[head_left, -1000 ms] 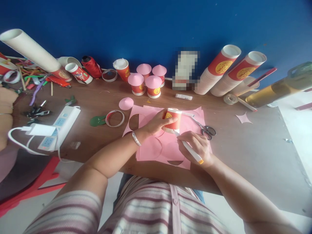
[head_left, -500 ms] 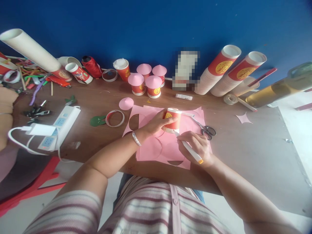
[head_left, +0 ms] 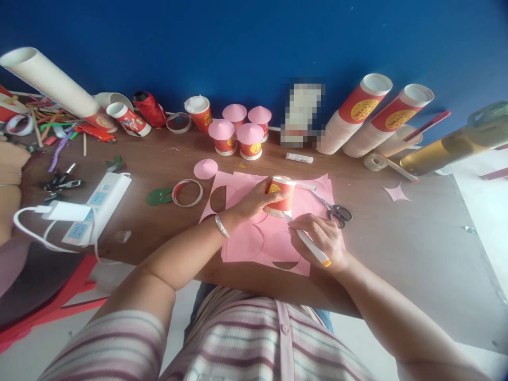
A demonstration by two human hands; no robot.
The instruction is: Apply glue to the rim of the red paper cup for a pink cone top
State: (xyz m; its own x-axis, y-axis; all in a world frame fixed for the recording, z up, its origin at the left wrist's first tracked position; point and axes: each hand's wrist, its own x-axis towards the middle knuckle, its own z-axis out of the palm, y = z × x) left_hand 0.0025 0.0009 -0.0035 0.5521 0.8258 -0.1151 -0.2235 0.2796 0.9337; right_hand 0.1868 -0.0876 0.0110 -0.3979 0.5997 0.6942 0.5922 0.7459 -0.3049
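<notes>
My left hand [head_left: 256, 201] is closed around a red and white paper cup [head_left: 284, 203] with a yellow emblem, which stands over the pink paper [head_left: 243, 244]. In my right hand [head_left: 326, 237] is a white marker [head_left: 313, 248] with an orange-yellow end. Its tip meets the cup's lower white rim, or comes very close to it. A pair of scissors [head_left: 339, 213] with black handles lies just beyond my right hand. Circles are drawn on and cut from the pink sheets. Left of them rests a loose pink cone [head_left: 206, 169].
Several cups topped with pink cones [head_left: 250, 142] stand near the blue wall. Tall cup stacks [head_left: 363, 108] lean at the back right, beside a clear tape roll [head_left: 375, 161]. On the left are a tape roll [head_left: 187, 193] and a white power strip [head_left: 99, 206] with cables.
</notes>
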